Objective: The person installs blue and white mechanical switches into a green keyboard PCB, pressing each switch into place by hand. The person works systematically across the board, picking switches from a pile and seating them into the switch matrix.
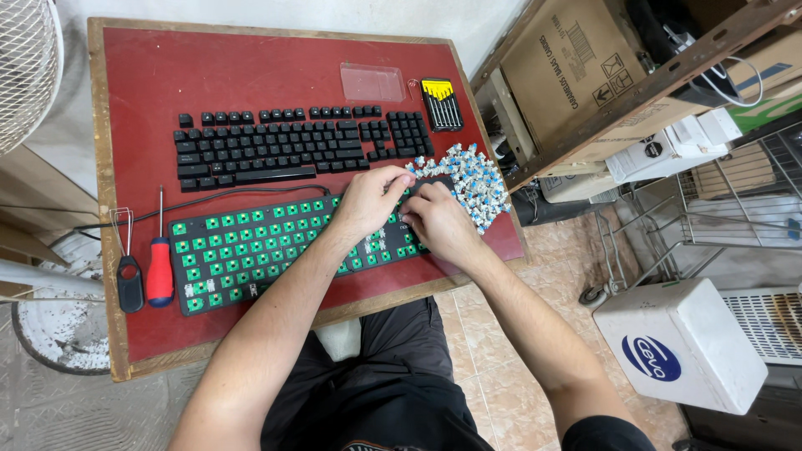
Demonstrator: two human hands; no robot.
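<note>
— Pinched fingers on both sides: the left hand [368,200] and right hand [436,221] meet at the right end of the stripped keyboard [276,250], apparently nipping one small switch; it is too small to be sure.

— How far along?

— Nearly every green socket left of the hands looks bare. Just right of that board lies a heap of blue switches [472,179]. Behind the board sits the row of black keycaps [301,146]; left of it, a red screwdriver [159,267].

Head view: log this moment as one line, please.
left hand on stripped keyboard plate | right hand beside blue switch pile | red screwdriver idle
</note>
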